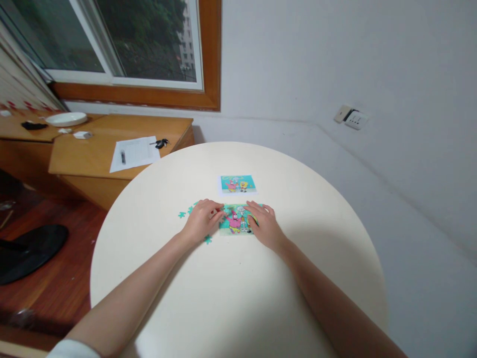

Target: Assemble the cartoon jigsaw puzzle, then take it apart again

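Observation:
A cartoon jigsaw puzzle (234,224), mostly assembled in teal with a pink starfish figure, lies flat on the round white table (231,293). My left hand (203,219) is closed in a pinch at its upper left edge, on what looks like a small teal puzzle piece mostly covered by the fingertips. Across the right part of the puzzle rests my right hand (265,226), fingers spread and hiding that side. Loose teal puzzle pieces (182,215) lie to the left of my left hand, and another loose piece (208,239) sits below it.
Just beyond the puzzle lies a reference picture card (238,184) with the same cartoon scene. Left of the table, a wooden desk (89,156) bears a paper sheet (136,153), keys (161,143) and a white plate (66,119). A wall stands close on the right.

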{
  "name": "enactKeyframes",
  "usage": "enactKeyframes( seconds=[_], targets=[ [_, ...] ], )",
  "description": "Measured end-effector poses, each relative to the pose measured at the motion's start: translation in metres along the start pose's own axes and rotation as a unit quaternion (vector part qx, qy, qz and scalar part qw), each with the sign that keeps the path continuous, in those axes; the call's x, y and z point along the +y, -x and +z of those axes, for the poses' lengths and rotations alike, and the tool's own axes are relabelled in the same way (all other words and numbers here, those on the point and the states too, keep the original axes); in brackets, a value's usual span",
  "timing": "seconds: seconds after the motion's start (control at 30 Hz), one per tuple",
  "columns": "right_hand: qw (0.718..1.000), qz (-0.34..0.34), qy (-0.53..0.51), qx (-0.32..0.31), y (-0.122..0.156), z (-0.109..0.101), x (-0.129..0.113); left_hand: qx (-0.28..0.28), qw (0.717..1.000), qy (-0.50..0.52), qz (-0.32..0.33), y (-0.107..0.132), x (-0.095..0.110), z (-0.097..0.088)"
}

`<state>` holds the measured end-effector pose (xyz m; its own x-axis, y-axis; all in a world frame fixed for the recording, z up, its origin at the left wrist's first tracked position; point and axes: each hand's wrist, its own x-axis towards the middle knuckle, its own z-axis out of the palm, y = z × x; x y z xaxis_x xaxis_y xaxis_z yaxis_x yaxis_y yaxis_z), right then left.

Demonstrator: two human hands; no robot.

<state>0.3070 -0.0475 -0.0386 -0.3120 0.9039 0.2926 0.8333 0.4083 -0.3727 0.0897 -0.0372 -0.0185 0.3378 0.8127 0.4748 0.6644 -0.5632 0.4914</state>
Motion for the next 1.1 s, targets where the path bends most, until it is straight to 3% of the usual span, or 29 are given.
enactKeyframes(
  seconds=[0.3, 1.1],
  targets=[
    [0.993, -0.009, 0.094, -0.075, 0.0033, -0.0009, -0.0035, -0.048, 0.998, -0.033, -0.035, 0.0001, -0.0003, 0.002],
    [0.989, -0.016, 0.107, -0.106, 0.0027, -0.0061, -0.0078, -0.104, 0.99, -0.06, -0.069, -0.0014, 0.0027, 0.006]
  ],
)
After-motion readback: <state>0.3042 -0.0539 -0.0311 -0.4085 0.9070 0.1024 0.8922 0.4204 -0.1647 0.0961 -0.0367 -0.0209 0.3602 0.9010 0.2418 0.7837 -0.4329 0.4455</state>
